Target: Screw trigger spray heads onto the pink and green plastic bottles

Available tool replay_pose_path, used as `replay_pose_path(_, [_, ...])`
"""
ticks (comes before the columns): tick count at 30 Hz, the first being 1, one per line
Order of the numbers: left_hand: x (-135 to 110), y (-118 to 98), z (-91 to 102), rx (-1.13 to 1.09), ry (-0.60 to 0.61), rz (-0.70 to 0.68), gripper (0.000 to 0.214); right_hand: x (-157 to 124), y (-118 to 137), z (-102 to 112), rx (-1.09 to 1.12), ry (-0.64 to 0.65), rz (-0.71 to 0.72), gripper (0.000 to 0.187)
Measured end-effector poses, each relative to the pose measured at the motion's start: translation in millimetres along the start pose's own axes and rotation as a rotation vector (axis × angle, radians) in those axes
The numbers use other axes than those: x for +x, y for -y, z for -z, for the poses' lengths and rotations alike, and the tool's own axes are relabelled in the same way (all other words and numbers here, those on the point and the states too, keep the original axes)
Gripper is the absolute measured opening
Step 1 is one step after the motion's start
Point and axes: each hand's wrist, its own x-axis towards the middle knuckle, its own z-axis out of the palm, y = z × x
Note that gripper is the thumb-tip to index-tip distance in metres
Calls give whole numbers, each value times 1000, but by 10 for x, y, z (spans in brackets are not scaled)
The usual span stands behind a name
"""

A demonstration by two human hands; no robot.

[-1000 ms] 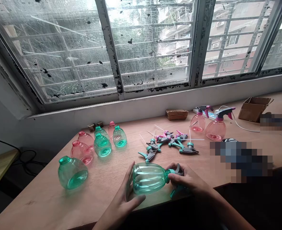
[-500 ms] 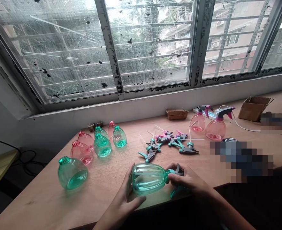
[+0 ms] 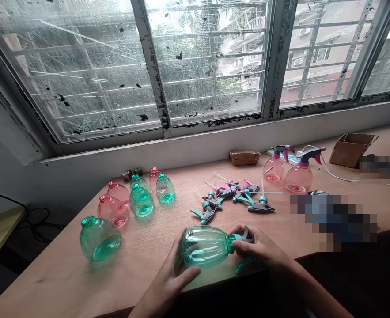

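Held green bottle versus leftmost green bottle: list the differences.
The held bottle is tipped on its side; the leftmost bottle stands upright. The held bottle has a spray head at its neck, while the leftmost bottle is open-necked. Both are see-through green.

the left hand (image 3: 170, 273) and right hand (image 3: 264, 245) of a person, both bare, with slim fingers and slender thumbs, joined to uncovered wrists. the right forearm (image 3: 315, 289), also bare, is seen at greater length, tapering toward the wrist; the left forearm (image 3: 150, 303) (cropped by the lower edge) shows a shorter bare stretch.
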Motion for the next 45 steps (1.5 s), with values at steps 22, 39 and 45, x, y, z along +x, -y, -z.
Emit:
replay_pose_path(22, [32, 27, -16, -82, 27, -57, 91, -7, 35, -15, -1, -5, -7, 41])
replay_pose_path(39, [38, -21, -30, -99, 12, -44, 90, -4, 26, -12, 10, -13, -13, 42])
replay_pose_path(45, [19, -37, -38, -110, 22, -30, 92, 7, 4, -11, 18, -6, 2, 41])
